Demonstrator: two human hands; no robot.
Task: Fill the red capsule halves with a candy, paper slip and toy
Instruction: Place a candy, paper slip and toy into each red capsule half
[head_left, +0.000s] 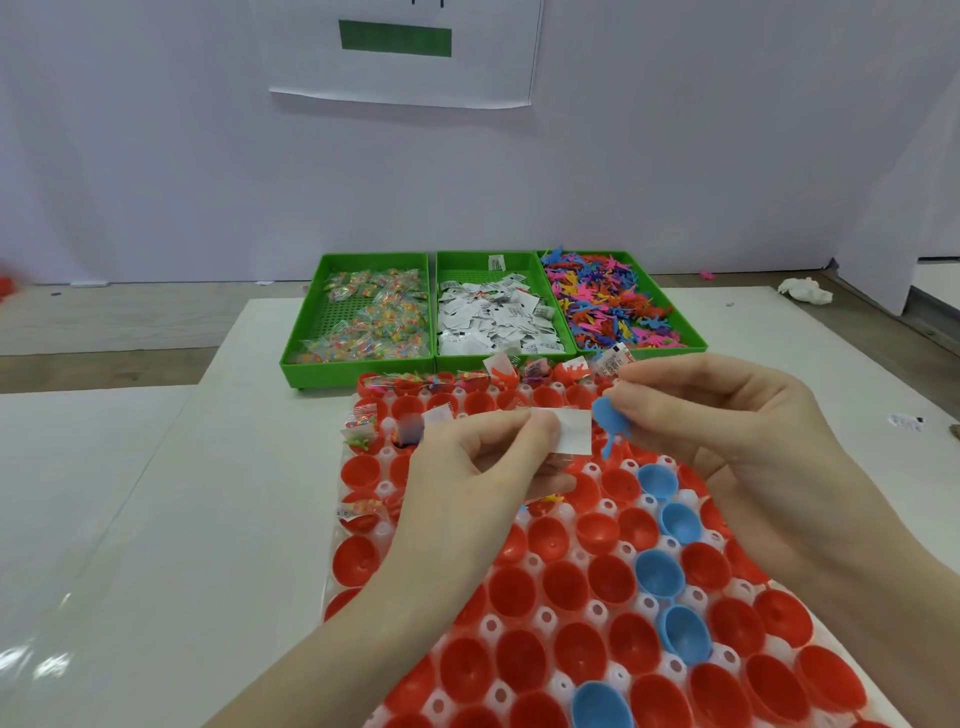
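White sheet with green bar (396, 38) on rear wall. Crumpled white tissue (805, 291) far right on tabletop (130, 467).

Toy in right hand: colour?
Blue toy, pinched by the right hand; head view.

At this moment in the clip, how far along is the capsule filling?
Early. Only the far rows of the red capsule halves show candy packets, slips or toys. In hand: the left hand pinches a paper slip and the right hand holds a blue toy above the rack. Left: most nearer red halves look empty. The candy tray, slip tray and toy tray remain well stocked.
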